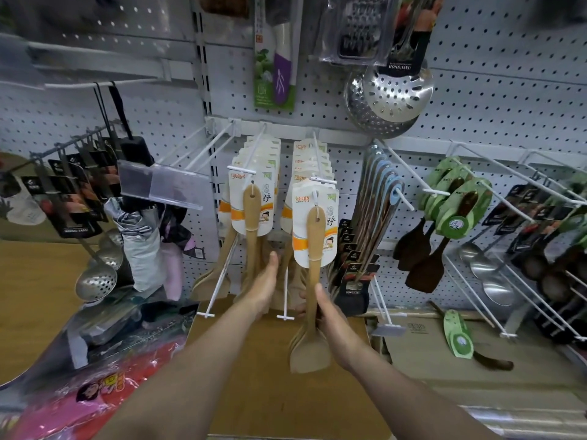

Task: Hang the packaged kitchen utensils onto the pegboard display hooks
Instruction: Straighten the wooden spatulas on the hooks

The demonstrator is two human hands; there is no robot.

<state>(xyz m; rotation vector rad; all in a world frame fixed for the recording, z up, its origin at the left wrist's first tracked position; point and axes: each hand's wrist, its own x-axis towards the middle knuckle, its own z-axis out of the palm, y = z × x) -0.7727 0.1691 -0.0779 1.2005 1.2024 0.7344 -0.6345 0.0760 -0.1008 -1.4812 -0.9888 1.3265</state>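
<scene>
Two bare hands are stretched toward a white pegboard (476, 100). The right hand (328, 315) is curled around the smooth handle of a pale wooden spatula (313, 281), thumb laid along the shaft; the flat, squared blade hangs below the hand. The top of that spatula sits in a glossy white and orange card sleeve (314, 227), which is threaded on the tip of a thin white wire hook (317, 163), in front of a stack of identical sleeves. The left hand (263, 285) is extended with straight fingers, holding nothing, its fingertips reaching among the wooden handles that hang beneath the neighbouring row of packaged spatulas (252, 201); whether they are touched cannot be told.

Further out on the right, dark wooden spatulas in green card sleeves (457, 198) are hung, with plain steel spoons (495, 281) beyond them. Above, a round perforated steel skimmer (397, 90) and a purple-handled knife in its pack (279, 65) are displayed. On the left, more perforated steel skimmers (95, 281) on black cards are seen. Below the hooks, a brown cardboard box (273, 360) is set, with one green-sleeved spatula (460, 338) lying flat on cardboard to the right.
</scene>
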